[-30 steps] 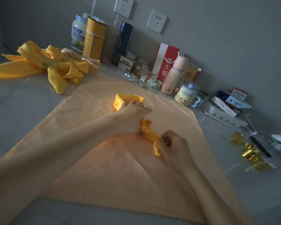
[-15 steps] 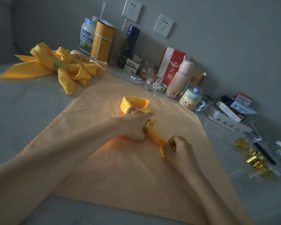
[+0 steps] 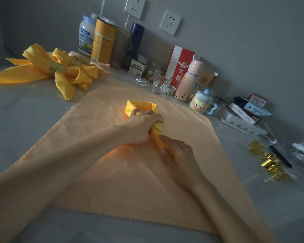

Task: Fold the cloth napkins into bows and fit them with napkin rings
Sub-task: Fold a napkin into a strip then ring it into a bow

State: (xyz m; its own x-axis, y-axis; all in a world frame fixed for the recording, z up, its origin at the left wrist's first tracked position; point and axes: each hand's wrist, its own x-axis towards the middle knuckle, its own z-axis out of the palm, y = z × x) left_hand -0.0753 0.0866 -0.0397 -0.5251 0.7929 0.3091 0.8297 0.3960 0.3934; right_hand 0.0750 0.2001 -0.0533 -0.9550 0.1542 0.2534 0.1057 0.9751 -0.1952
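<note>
Single head-worn wide-angle view. Looked forward and down, frame tilted, close over peach cloth (image 3: 104, 172) on surface (image 3: 25, 120). Wall (image 3: 235, 41) with sockets (image 3: 170, 21) stood beyond cloth's far corner, toward frame top. Forearms (image 3: 42, 172) entered below cloth's near edge.

Our napkin at mid-tabletop, the rest round the edges.

The napkin (image 3: 141, 106) lies on a spread cloth (image 3: 112, 172) in the middle of the tabletop (image 3: 25, 120). Our left hand (image 3: 142, 127) grips it just behind our right hand (image 3: 177, 153), with a ring (image 3: 159, 127) between them. Finished bows (image 3: 60, 72) sit at the far left corner. Jars (image 3: 104, 39), a bottle (image 3: 189, 79), a glass (image 3: 161, 83) and a mug (image 3: 200, 104) line the far edge. Loose napkin rings (image 3: 268, 163) lie near the right edge.
</note>
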